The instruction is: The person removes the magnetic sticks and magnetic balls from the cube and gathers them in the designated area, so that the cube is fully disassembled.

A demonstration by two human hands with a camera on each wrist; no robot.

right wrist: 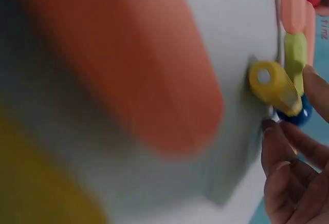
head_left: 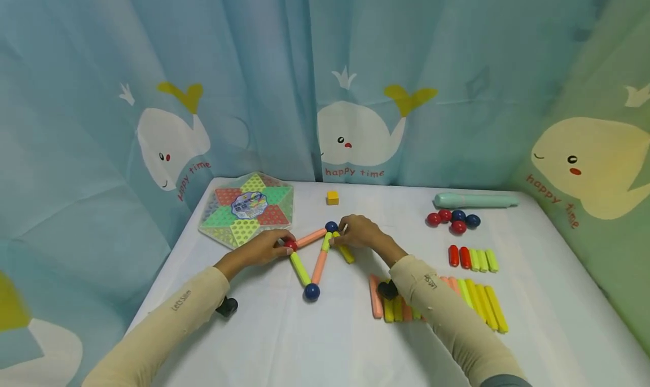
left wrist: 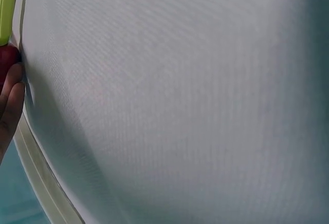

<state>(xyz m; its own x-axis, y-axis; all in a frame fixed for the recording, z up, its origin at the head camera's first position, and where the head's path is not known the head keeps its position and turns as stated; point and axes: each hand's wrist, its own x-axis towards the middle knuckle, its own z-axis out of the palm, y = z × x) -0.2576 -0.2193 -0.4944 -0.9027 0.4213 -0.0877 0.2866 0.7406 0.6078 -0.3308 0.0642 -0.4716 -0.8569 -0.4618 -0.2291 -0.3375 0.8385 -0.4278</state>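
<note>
In the head view, my left hand [head_left: 263, 248] pinches a red ball [head_left: 290, 245] at the left corner of a triangle. From it a salmon rod [head_left: 311, 238] runs to a blue ball [head_left: 332, 227], and a lime rod [head_left: 300, 269] to a nearer blue ball [head_left: 312, 292]. A short lime rod [head_left: 327, 241] and another salmon rod [head_left: 319, 267] line up between the two blue balls. My right hand [head_left: 359, 232] grips around the far blue ball, thumb by the lime rod. A yellow rod [right wrist: 272, 82] reaches from that ball; its exact contact is partly hidden.
Several rods [head_left: 488, 308] lie at right, partly under my right forearm, with short rods [head_left: 465, 256] and loose balls [head_left: 459, 227] beyond. A mint-green tube [head_left: 476, 200], a yellow cube [head_left: 332, 198] and a star-patterned game board [head_left: 276, 195] are near the far edge.
</note>
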